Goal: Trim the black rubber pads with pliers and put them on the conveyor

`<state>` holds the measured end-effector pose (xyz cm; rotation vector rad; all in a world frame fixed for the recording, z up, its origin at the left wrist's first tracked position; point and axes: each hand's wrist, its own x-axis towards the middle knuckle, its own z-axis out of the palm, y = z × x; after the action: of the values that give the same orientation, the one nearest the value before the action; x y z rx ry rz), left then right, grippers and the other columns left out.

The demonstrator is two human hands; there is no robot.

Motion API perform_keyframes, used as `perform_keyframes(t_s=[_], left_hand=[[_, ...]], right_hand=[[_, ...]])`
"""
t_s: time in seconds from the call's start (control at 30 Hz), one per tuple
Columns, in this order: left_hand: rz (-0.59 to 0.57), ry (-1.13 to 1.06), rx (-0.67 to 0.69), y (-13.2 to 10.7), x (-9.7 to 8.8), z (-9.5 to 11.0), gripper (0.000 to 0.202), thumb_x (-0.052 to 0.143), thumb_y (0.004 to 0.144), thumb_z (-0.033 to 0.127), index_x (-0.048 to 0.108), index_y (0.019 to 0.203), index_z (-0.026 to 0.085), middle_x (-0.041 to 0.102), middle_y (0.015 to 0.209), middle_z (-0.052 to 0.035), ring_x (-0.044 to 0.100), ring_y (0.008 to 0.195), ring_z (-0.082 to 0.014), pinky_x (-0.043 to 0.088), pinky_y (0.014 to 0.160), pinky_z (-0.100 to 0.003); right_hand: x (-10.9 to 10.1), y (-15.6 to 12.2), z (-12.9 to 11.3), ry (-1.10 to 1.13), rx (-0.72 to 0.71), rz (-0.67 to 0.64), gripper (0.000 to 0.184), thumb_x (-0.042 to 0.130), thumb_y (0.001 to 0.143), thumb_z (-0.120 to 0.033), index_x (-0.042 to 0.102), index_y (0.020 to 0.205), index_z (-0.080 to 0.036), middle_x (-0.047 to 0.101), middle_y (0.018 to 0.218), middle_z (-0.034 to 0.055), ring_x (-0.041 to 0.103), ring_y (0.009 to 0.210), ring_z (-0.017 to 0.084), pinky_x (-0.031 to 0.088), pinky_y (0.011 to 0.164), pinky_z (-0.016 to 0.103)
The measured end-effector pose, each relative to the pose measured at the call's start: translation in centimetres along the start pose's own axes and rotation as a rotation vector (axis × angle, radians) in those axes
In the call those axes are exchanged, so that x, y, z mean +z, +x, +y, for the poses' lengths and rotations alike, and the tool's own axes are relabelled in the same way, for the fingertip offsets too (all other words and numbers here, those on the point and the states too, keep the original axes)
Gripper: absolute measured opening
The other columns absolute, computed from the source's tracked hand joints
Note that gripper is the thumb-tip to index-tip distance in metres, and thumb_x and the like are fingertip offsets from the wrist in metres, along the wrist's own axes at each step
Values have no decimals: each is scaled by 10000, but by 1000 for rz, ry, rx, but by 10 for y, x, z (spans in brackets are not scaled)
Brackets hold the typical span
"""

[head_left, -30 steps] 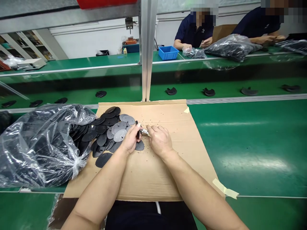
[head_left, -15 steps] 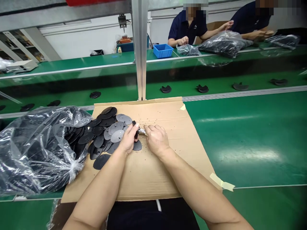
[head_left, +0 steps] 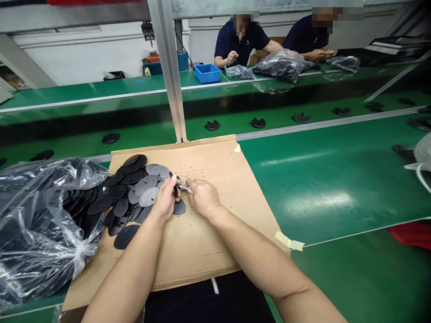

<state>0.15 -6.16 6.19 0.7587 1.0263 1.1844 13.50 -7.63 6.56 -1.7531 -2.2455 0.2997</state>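
On the cardboard sheet [head_left: 208,242], the left hand [head_left: 164,199] clenched a slim black handle [head_left: 175,189] while the right hand [head_left: 202,197] gripped a small silver metal piece [head_left: 183,186], its markings too small to read, just beside a heap of black discs [head_left: 134,190].

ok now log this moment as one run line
left hand: grips black-handled silver tool | right hand: touches its silver end | nearby: black discs on cardboard sheet
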Motion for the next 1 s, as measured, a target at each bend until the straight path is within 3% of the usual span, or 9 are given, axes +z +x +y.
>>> perform_keyframes(t_s=[0.13, 0.27, 0.63, 1.0], left_hand=[[-42, -168, -98, -1, -1, 6, 518, 727, 664, 519, 579, 1007, 160, 578, 822, -3, 467, 500, -65, 320, 405, -202], [-78, -222, -122, 1, -3, 6, 517, 712, 678, 523, 581, 1022, 161, 583, 832, -7, 474, 498, -65, 325, 411, -205], [-14, -113, -45, 0, 1, 2, 526, 736, 678, 489, 605, 1080, 175, 609, 940, -23, 466, 512, -55, 331, 408, -208], [-5, -69, -19, -1, 3, 1, 488, 754, 674, 454, 615, 1052, 179, 600, 909, -17, 479, 516, -59, 323, 408, -204]], right_hand=[[6, 3, 8, 138, 18, 87, 363, 510, 839, -153, 592, 1185, -225, 658, 1110, 39, 583, 1007, 182, 419, 856, 245], [4, 5, 12, 87, -21, 123, 397, 515, 825, -144, 599, 1211, -185, 660, 1060, 67, 561, 992, 217, 388, 903, 287], [-1, 1, 5, -69, -83, 160, 332, 497, 904, -218, 590, 1222, -203, 652, 1053, 71, 501, 957, 242, 313, 803, 340], [-8, 0, 2, -131, -65, 75, 284, 432, 938, -186, 614, 1156, -192, 660, 1051, 84, 542, 959, 241, 356, 802, 336]])
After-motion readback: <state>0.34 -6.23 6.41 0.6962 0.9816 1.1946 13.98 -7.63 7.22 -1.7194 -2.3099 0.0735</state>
